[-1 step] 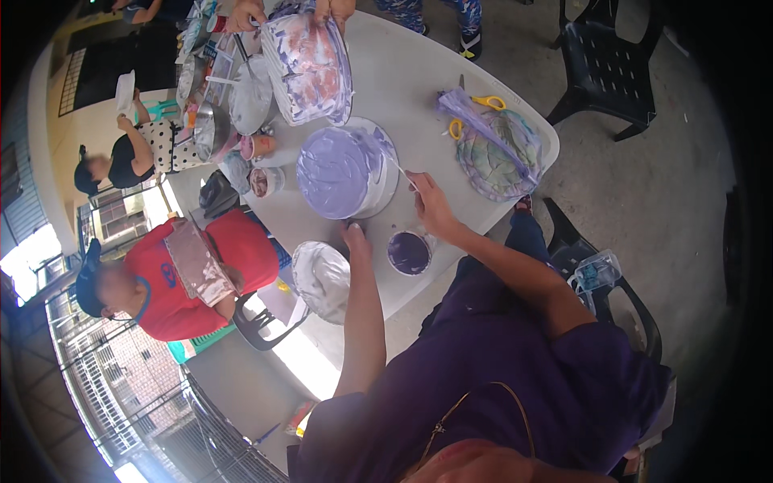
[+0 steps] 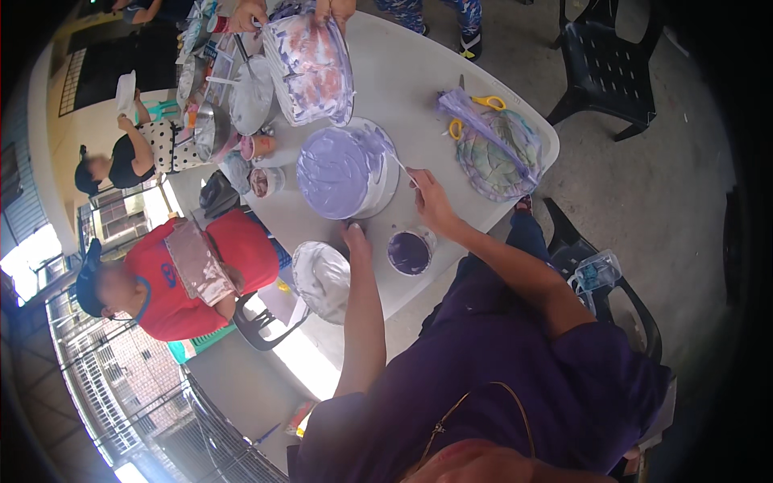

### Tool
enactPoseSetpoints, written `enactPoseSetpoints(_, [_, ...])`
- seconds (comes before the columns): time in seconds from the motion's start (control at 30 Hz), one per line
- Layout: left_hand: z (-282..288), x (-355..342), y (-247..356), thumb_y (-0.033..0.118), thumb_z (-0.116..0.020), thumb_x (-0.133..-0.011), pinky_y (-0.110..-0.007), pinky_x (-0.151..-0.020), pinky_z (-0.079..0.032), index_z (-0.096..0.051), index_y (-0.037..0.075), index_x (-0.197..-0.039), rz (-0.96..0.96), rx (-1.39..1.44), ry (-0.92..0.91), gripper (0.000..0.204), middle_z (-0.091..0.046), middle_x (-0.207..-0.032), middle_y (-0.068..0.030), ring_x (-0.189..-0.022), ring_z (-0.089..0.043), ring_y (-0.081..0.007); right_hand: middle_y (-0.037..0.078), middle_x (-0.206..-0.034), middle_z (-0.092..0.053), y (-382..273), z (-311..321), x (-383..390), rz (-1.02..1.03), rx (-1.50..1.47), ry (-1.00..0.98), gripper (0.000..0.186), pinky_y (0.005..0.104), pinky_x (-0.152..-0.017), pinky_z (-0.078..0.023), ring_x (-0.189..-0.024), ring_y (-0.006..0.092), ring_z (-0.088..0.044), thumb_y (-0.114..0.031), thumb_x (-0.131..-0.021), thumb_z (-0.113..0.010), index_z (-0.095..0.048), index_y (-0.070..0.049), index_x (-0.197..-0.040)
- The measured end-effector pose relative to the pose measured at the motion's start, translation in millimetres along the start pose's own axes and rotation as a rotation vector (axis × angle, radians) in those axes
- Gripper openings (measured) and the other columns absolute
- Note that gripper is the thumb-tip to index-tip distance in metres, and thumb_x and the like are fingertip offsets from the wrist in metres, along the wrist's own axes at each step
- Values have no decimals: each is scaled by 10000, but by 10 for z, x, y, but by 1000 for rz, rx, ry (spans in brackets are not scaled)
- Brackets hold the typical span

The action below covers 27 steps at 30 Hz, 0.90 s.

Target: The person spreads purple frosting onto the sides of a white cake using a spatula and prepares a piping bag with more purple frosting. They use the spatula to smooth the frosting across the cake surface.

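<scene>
A round cake [image 2: 334, 171] stands on a pale round board [image 2: 390, 181], its top coated in swirled lilac frosting. Part of its right side shows white. My right hand [image 2: 431, 197] pinches a thin pale spatula [image 2: 395, 161], whose far end touches the frosting on the cake's right side. At the near edge of the board, my left hand [image 2: 354, 235] is closed with its fingers on the rim. Just below the cake sits a tub of dark purple frosting [image 2: 409, 253]. A bowl of white cream [image 2: 320, 278] stands left of it, partly behind my left forearm.
Another person's hands [image 2: 332, 10] hold a frosting-smeared cake [image 2: 308, 68] beyond mine. Metal bowls [image 2: 211, 130] and cups [image 2: 259, 146] crowd the table's left. Yellow-handled scissors [image 2: 489, 102] and a stained piping bag [image 2: 499, 153] lie right. A person in red [image 2: 173, 282] stands left.
</scene>
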<state>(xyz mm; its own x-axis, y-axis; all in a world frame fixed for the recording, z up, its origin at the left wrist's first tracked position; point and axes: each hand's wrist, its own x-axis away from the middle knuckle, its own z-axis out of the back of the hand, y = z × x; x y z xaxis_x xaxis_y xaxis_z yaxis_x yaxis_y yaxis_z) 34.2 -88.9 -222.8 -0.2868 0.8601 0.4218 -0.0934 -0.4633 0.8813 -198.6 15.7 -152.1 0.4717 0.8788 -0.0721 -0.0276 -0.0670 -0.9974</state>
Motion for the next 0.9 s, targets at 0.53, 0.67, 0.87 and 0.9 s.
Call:
enactPoseSetpoints(0.53, [-68,137,100,-55,-384,-637,-207,-471,-348,-454,88,-1061,-49,-72,-17,452,-424,-689,13,-545,-407,-90,176,-849,-474,34,168,-129,104,-30,-97,422,347,-595,-421,-694,278,-509,134,-639,-376,-414,-8,-1034])
enactPoseSetpoints(0.67, [-61,183,132,-33,-355,-659,-292,-730,-386,-344,40,-1201,27,-88,-54,547,-424,-1043,-63,-869,-443,-170,147,-832,-496,56,213,-297,1,-27,-51,415,330,-608,-412,-720,256,-523,136,-649,-369,-438,-14,-1029])
enactPoseSetpoints(0.87, [-76,182,165,-41,-375,-663,-290,-738,-394,-328,37,-1207,32,-109,-57,551,-421,-1064,-82,-882,-456,-181,155,-836,-500,378,-12,-587,28,52,-36,395,331,-628,-413,-711,275,-521,126,-643,-387,-444,-12,-1009])
enactPoseSetpoints(0.9, [-79,179,159,-43,-384,-664,-288,-744,-393,-327,36,-1206,42,-118,-27,551,-421,-1069,-84,-887,-459,-184,158,-839,-502,419,-41,-613,14,90,-54,393,333,-628,-414,-714,277,-522,124,-643,-389,-445,-13,-1007])
